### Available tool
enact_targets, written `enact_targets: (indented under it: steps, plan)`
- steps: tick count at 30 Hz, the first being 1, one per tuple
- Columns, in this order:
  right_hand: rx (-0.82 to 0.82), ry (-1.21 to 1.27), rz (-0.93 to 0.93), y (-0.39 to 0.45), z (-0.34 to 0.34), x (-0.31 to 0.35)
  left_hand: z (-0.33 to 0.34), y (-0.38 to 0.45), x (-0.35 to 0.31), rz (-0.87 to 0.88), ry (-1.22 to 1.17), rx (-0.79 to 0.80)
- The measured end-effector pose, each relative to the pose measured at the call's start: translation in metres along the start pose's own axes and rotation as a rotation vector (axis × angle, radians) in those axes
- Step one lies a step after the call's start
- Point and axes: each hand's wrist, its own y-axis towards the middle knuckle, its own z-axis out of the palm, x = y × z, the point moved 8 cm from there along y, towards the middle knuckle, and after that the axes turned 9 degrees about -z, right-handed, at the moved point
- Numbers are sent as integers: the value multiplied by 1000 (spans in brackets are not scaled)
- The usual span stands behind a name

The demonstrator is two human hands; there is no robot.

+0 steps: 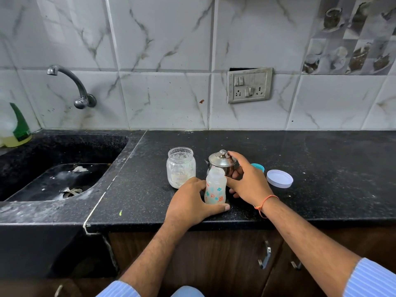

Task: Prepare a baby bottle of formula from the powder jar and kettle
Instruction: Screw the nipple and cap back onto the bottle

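On the tabletop (pixel 321 151), the left hand (pixel 189 200) grips the open bottle (pixel 215 186). Just behind, the right hand (pixel 246 179) curls around the kettle (pixel 221 160). The jar (pixel 181 166) stands left, lid (pixel 279 178) right.

Open bottle (pixel 215 186) upright btwn jar (pixel 181 167), kettle (pixel 222 162)

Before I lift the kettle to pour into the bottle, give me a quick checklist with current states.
1. Baby bottle open on top: ok.
2. Bottle upright on the counter: ok.
3. Left hand steadies the bottle: ok.
4. Right hand on the kettle: ok; handle hidden.
5. Kettle lid seated: ok.
6. Powder in the bottle: cannot tell; powder jar stands open.
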Motion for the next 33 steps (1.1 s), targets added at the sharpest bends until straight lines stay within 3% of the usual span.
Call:
enact_targets:
  steps: [13,19,25,33]
  plan:
    - [4,-5,-30,-1,1,-3,0,1,1,18,4,-5]
    - [-254,-101,-170,-30,-34,-6,0,0,0,6,13,8]
    - [-438,-261,-87,-46,-69,-30,0,-1,-3,-5,4,59]
    - [-313,-366,62,-27,-66,-57,0,-1,-3,4,-18,33]
